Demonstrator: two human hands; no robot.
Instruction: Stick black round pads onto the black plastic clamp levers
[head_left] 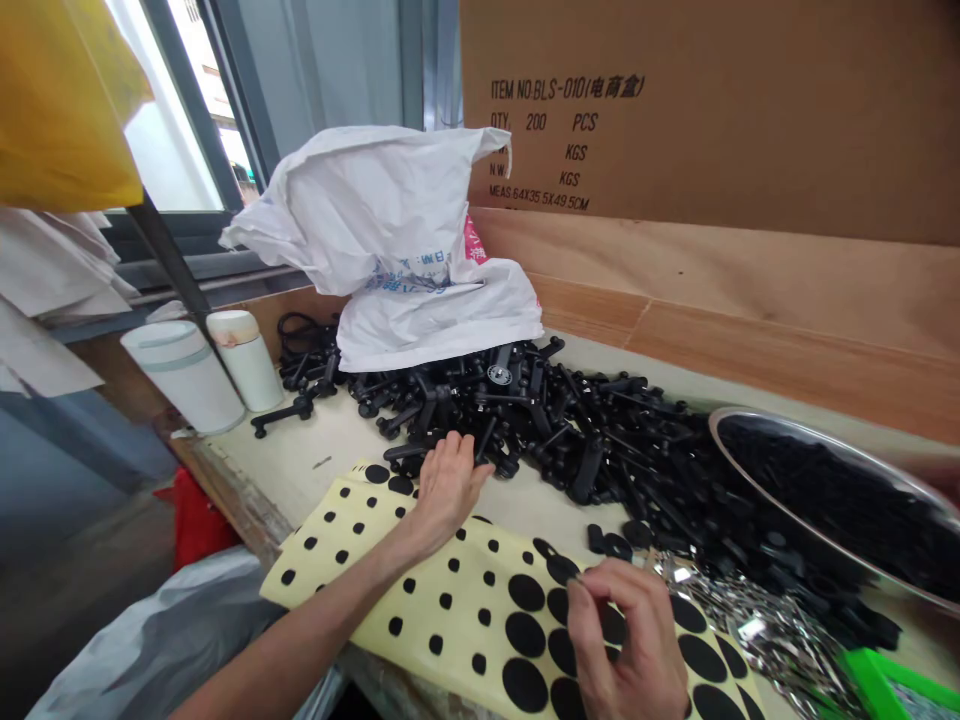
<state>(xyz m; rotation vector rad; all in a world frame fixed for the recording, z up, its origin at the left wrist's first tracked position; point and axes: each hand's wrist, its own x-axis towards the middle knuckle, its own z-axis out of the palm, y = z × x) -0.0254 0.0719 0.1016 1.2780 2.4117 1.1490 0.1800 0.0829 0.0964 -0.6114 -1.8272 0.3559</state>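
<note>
Left hand (448,490): fingers loosely spread, touching black plastic parts (547,420) at pile's near edge | right hand (626,640): fingertips pinched together over adhesive dot sheet (465,625), hold unclear | sheet lies at front edge of counter (300,445), within easy reach of both hands

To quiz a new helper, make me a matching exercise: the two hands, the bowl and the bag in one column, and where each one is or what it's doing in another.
Things:
1. left hand
2. right hand
3. steel bowl
4. white bag

States:
A. full of black parts
B. slumped behind the black parts
C. just over the dotted sheet
D. touching the near edge of the black parts

Pairs: 1-D, 2-C, 3-A, 4-B.
</note>
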